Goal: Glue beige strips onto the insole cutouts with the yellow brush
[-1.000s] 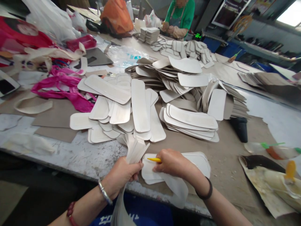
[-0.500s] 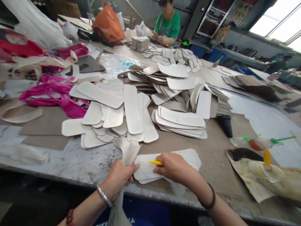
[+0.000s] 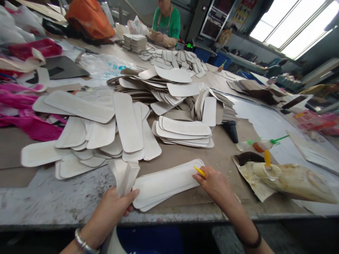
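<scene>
My left hand (image 3: 112, 204) is closed round a bundle of thin white strips (image 3: 125, 176), which fans out above the fist and hangs below the table edge. Its thumb rests at the left end of a small stack of long white rounded panels (image 3: 166, 181). At the stack's far right end, my right hand (image 3: 215, 183) grips a slim yellow pointed tool (image 3: 199, 171), its tip over the top panel. What kind of tool it is cannot be made out.
Loose white panels (image 3: 87, 137) lie heaped at left, with a neater stack (image 3: 185, 132) behind my work. To the right are a cream-coloured container with a yellow nozzle (image 3: 267, 160) and squeeze bottles (image 3: 262, 144). Across the table a person in green (image 3: 173, 23) handles pieces.
My right hand with the yellow tool has moved from the top panel's middle to its right end. My left hand still holds the strips. The camera view has turned rightward.
</scene>
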Action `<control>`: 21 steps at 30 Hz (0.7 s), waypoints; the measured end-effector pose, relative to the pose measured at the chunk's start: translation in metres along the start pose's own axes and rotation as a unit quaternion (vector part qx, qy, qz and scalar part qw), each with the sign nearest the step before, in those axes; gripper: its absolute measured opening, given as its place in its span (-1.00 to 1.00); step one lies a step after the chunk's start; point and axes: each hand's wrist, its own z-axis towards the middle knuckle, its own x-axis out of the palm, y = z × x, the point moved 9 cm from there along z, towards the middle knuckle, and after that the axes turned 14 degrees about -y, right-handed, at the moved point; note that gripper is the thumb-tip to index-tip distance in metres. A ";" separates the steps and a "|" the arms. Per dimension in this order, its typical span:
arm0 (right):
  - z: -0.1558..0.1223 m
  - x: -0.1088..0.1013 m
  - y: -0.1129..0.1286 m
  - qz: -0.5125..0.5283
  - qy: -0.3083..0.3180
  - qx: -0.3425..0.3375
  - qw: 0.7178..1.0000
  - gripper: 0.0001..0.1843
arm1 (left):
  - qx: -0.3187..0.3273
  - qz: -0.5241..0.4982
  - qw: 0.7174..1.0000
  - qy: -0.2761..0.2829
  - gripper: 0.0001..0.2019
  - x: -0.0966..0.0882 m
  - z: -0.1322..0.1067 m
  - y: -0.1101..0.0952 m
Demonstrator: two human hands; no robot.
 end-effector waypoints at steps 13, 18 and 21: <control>0.007 0.011 0.002 -0.015 0.011 -0.006 1.000 -0.82 | -0.014 0.039 0.999 0.001 -0.59 0.006 0.012 0.019; 0.007 0.011 -0.001 -0.026 0.005 -0.001 1.000 -0.79 | 0.011 0.024 1.000 0.017 -0.59 0.008 0.012 0.017; 0.004 0.006 -0.015 -0.041 -0.016 0.019 0.999 -0.77 | 0.000 0.015 1.000 0.019 -0.59 0.008 0.009 0.015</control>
